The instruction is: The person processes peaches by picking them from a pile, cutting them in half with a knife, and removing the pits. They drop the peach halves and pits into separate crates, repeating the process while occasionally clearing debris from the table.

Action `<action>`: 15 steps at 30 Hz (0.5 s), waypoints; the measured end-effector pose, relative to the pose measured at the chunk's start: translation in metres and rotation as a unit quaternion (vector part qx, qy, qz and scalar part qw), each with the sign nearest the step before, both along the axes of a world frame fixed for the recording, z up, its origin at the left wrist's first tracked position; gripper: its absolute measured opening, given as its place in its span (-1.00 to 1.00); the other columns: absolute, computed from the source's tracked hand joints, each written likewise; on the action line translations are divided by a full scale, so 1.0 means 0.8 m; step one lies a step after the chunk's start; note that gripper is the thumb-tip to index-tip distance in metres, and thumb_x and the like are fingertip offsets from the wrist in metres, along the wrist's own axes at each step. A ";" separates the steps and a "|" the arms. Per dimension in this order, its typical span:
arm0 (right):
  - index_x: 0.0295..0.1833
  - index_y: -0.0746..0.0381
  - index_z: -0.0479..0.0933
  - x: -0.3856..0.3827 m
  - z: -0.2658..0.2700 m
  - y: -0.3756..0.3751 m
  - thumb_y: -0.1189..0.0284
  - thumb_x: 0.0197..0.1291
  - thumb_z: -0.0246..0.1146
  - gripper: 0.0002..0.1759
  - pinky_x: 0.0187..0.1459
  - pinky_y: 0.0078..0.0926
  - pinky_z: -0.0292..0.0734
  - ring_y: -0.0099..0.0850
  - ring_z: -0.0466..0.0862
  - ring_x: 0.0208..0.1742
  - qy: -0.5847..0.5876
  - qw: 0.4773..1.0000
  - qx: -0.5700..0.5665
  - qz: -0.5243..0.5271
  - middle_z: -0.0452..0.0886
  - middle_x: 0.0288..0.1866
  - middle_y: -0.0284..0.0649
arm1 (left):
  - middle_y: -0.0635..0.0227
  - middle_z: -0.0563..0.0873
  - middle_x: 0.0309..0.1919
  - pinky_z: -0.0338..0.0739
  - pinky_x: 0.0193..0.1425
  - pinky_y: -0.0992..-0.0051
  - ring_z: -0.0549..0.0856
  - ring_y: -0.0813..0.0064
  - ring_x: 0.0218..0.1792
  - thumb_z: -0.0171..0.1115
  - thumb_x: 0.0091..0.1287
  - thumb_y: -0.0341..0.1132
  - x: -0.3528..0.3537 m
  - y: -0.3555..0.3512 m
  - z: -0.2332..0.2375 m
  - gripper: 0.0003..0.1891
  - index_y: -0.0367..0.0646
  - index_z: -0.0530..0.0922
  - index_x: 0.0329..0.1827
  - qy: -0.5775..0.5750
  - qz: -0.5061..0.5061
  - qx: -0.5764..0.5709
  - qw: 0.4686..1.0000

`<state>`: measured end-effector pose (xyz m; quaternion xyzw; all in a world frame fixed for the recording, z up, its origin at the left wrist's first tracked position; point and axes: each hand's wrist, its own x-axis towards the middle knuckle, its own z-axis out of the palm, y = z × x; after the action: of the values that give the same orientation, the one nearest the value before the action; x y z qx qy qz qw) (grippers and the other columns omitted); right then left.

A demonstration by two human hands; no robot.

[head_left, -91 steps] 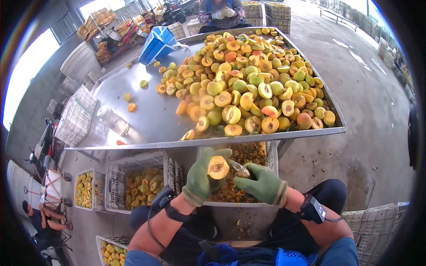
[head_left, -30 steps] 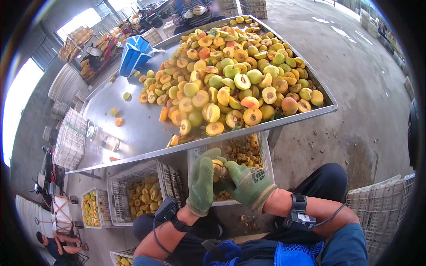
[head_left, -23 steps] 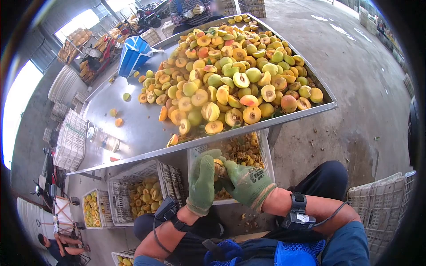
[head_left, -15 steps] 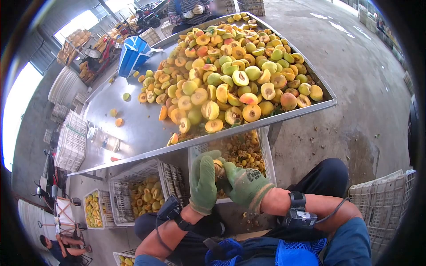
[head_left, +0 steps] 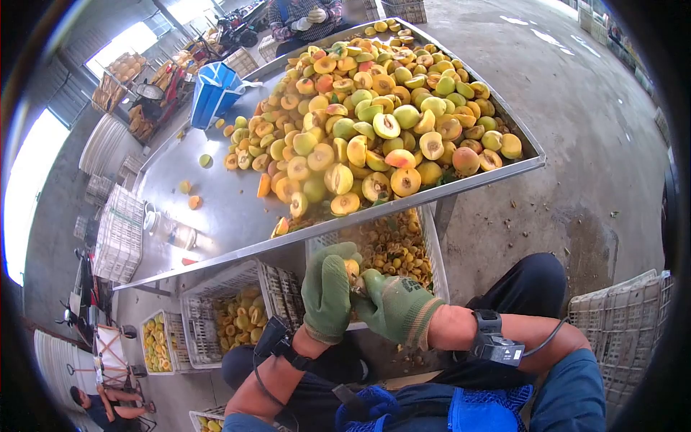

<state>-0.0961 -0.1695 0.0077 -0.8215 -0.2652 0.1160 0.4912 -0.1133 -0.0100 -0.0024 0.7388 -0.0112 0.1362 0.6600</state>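
My left hand point(head_left: 328, 294), in a green knit glove, is closed around a peach half point(head_left: 352, 268) over the crate below the table's front edge. Meeting it from the right is my right hand point(head_left: 398, 304), gloved the same way, its fingers pinched at the fruit; what they grip is hidden. Beneath both hands stands a white crate point(head_left: 436, 268) of small brownish pieces point(head_left: 397, 248). A big heap of halved peaches point(head_left: 360, 122) covers much of the metal table point(head_left: 237, 209) in front of me.
Crates of peach halves point(head_left: 241, 317) stand at the lower left. A blue basket point(head_left: 214, 93) and a clear jug point(head_left: 173, 232) are on the table. One person point(head_left: 306, 20) sits beyond it, another point(head_left: 108, 405) at the far lower left. Stacked crates point(head_left: 622, 324) stand right.
Both hands stay together at the fruit, and the right hand has turned slightly with its fingers a little lower. The view has shifted slightly.
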 end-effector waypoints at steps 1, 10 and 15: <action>-0.05 0.29 0.51 0.001 0.001 0.000 0.21 0.39 0.29 -0.67 -0.22 0.07 0.58 0.20 0.71 -0.24 0.002 1.000 -0.005 0.003 0.69 -0.32 0.17 | 0.27 0.72 -0.01 0.60 0.13 0.43 0.70 0.48 -0.01 -0.01 0.69 -0.17 0.000 0.001 0.001 -0.66 -0.25 0.57 0.22 -0.003 -0.003 -0.004 1.000; -0.08 0.29 0.56 0.001 -0.013 0.004 0.32 0.33 0.34 -0.75 -0.28 -0.14 0.57 -0.01 0.73 -0.30 0.071 0.996 0.056 0.021 0.71 -0.32 0.04 | 0.25 0.72 0.00 0.61 0.15 0.42 0.70 0.47 0.02 0.01 0.68 -0.15 -0.002 -0.002 0.001 -0.65 -0.25 0.59 0.18 0.017 -0.013 -0.050 0.999; 0.02 0.28 0.65 0.014 -0.004 0.003 0.26 0.43 0.26 -0.70 -0.24 -0.34 0.60 -0.36 0.72 -0.31 0.326 0.922 0.198 0.071 0.74 -0.32 -0.20 | 0.22 0.71 0.02 0.61 0.17 0.42 0.70 0.47 0.02 -0.04 0.67 0.02 0.010 0.017 0.003 -0.50 -0.27 0.54 0.30 0.065 -0.103 -0.138 0.983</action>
<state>-0.0850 -0.1671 0.0045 -0.6031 -0.1662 0.3569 0.6937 -0.1054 0.0033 0.0004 0.6426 -0.0248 0.0194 0.7656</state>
